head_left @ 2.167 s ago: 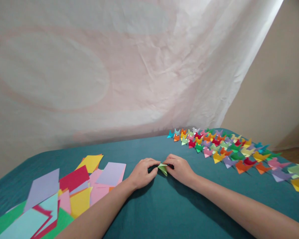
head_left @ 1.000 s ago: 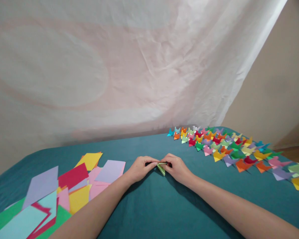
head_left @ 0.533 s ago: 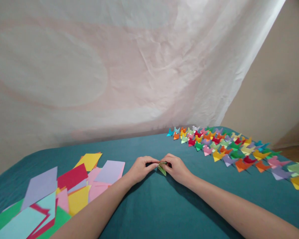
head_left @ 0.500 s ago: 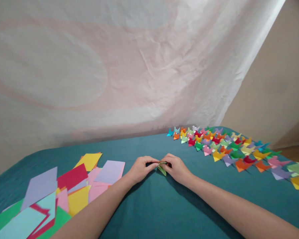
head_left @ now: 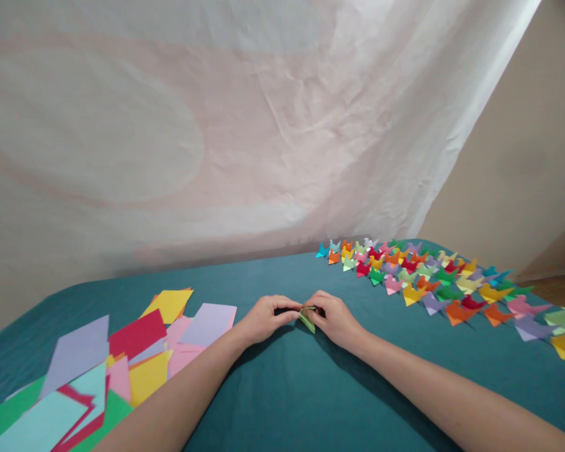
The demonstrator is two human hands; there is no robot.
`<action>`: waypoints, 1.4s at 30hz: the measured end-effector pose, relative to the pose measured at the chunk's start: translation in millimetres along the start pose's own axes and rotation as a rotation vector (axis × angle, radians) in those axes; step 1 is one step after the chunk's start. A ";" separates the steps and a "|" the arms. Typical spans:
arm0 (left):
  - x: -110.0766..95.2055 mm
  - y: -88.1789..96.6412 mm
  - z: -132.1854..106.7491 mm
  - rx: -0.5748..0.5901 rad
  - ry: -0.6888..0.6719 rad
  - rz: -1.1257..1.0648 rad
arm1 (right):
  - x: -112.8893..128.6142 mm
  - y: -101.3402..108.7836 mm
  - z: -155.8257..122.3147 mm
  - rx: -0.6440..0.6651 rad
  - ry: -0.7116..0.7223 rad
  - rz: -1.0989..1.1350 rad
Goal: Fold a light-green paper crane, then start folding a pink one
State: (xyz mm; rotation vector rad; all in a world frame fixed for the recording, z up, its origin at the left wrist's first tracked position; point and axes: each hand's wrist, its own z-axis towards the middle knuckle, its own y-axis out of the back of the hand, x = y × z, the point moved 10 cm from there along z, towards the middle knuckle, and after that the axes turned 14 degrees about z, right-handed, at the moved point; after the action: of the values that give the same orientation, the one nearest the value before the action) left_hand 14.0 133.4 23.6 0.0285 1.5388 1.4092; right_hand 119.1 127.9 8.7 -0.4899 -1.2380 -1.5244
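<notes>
A small light green folded paper piece (head_left: 307,321) is held just above the teal cloth in the middle of the view. My left hand (head_left: 269,320) pinches its left side between thumb and fingers. On the other side my right hand (head_left: 332,317) grips it, also with thumb and fingertips. The fingers cover its upper part, so its full shape cannot be made out; one folded flap points down and to the right.
Loose sheets of coloured paper (head_left: 139,336) lie overlapping on the left of the teal-covered table (head_left: 268,402). Several rows of folded paper birds (head_left: 413,295) stand on the right. A pale curtain (head_left: 245,157) hangs behind the table.
The lower flap of the green paper looks slightly narrower and flatter between my fingers. Both hands have kept almost the same place.
</notes>
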 end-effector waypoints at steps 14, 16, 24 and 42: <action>4.9 -1.5 1.6 -0.040 0.054 0.012 | -1.5 -0.9 0.2 -0.001 0.002 0.016; 6.6 -1.6 2.0 -0.054 0.073 0.026 | -1.4 -0.6 0.7 -0.001 0.004 0.025; 9.8 -1.3 2.7 -0.139 0.139 0.092 | -1.8 1.5 0.8 -0.013 0.002 0.021; 2.2 -0.6 1.1 -0.208 0.090 0.306 | 8.2 3.1 -1.5 0.102 0.041 0.068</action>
State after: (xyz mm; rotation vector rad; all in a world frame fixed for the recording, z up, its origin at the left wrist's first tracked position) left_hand 13.9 135.3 22.0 0.0772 1.4979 1.8296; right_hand 119.4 123.1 16.2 -0.4272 -1.2482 -1.3997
